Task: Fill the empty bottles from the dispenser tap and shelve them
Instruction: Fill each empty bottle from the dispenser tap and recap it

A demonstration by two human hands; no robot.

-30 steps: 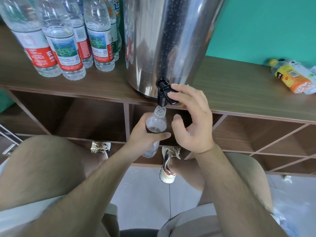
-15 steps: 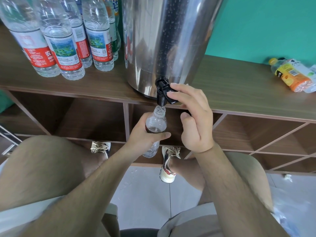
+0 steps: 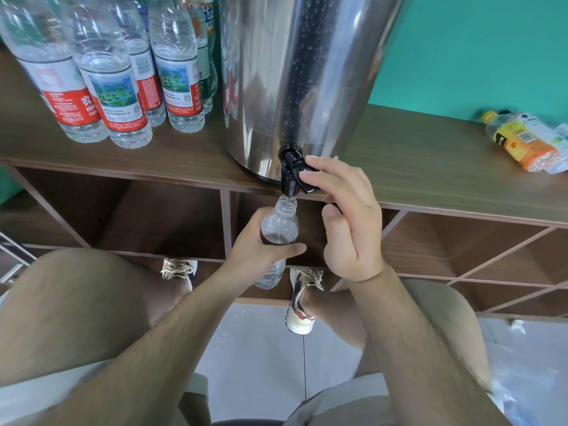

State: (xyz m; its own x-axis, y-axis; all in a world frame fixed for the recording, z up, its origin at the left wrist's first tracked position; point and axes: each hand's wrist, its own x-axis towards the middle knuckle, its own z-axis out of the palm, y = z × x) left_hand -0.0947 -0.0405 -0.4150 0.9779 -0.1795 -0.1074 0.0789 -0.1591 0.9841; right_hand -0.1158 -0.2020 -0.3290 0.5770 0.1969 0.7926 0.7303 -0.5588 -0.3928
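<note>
The dispenser (image 3: 307,72) is shiny silver, speckled with droplets; its tap (image 3: 290,173) is black. The bottle (image 3: 279,226) under it is clear. The shelf (image 3: 430,167) is dark brown wood grain, the wall (image 3: 476,41) teal. The standing bottles (image 3: 116,96) carry red-and-white labels with blue-green pictures. The lying bottle (image 3: 522,142) has an orange-yellow label. The shoes (image 3: 299,321) are cream, the floor (image 3: 261,364) pale grey.

Bright, even light; wide-angle edge distortion.
</note>
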